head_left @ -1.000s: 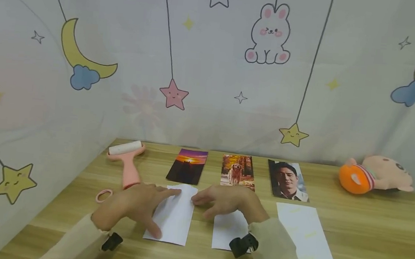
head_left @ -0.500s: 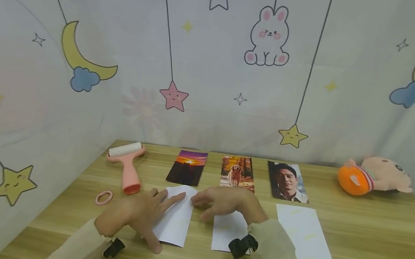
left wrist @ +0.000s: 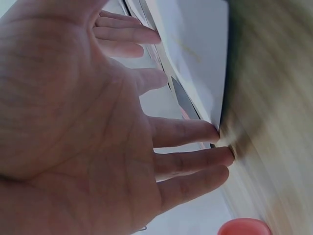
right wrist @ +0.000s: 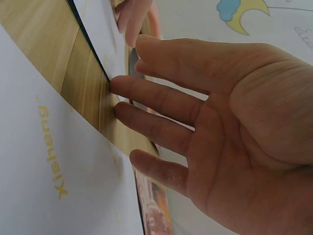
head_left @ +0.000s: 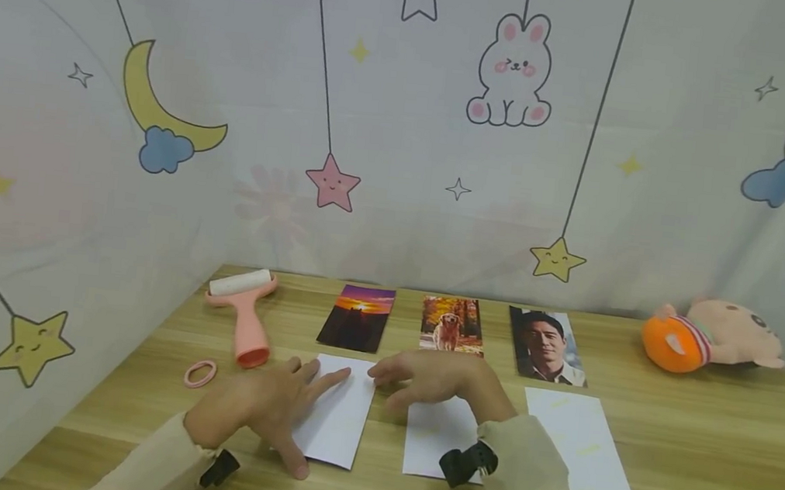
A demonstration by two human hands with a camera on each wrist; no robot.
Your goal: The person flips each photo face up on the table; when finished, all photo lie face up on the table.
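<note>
A white sheet of paper (head_left: 338, 419) lies flat on the table between both hands. My left hand (head_left: 266, 405) is at its left side, fingers spread and index finger lying over the paper. In the left wrist view, the left fingertips (left wrist: 205, 131) meet the edge of the sheet. My right hand (head_left: 440, 377) hovers above a second white sheet (head_left: 438, 443), partly hiding it. Its fingertips reach the right edge of the first sheet, and in the right wrist view the fingers (right wrist: 156, 100) are extended with nothing held. Yellow lettering marks the second sheet.
A third white sheet (head_left: 587, 460) lies at right. Behind are photos of a sunset (head_left: 358, 320), a dog (head_left: 452, 324) and a person (head_left: 546, 346). A pink-handled roller (head_left: 250, 330) and pink ring (head_left: 200, 374) lie left; a plush toy (head_left: 714, 335) lies far right.
The first sheet's far edge, raised and curved before, now lies flatter. My left hand has shifted slightly toward me since a second ago; the right hand has hardly moved.
</note>
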